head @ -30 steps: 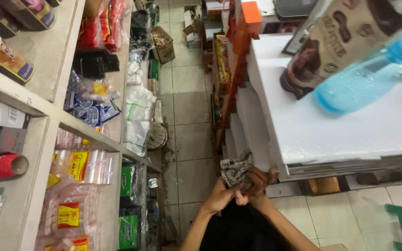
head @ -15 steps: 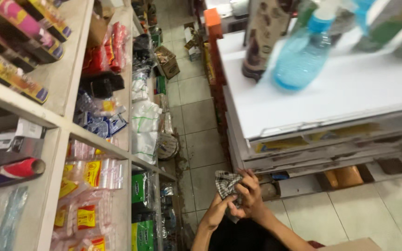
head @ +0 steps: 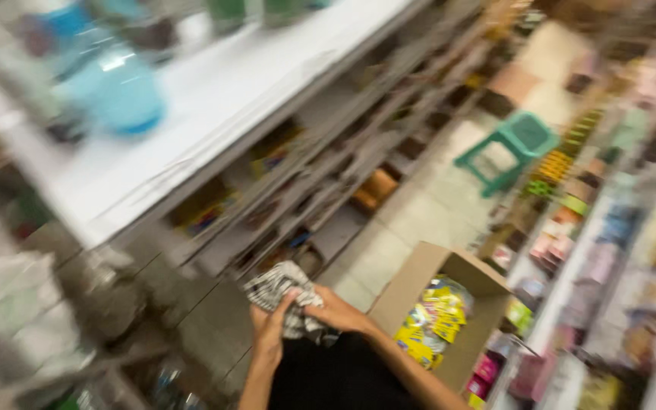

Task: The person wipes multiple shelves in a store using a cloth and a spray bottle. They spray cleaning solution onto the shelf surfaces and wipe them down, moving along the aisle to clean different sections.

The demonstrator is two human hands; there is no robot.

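Both hands clamped on a crumpled black-and-white cloth (head: 282, 298) held low before my body: left hand (head: 269, 334) pinches beneath, right hand (head: 335, 311) grips its side, bunching it. Open cardboard box (head: 449, 304) of yellow packets stands just right.

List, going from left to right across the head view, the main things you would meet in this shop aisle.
Blue bottle on the white shelf → left hand → right hand, both on a patterned cloth → open cardboard box of yellow packets → green plastic stool → blurred shelves of goods.
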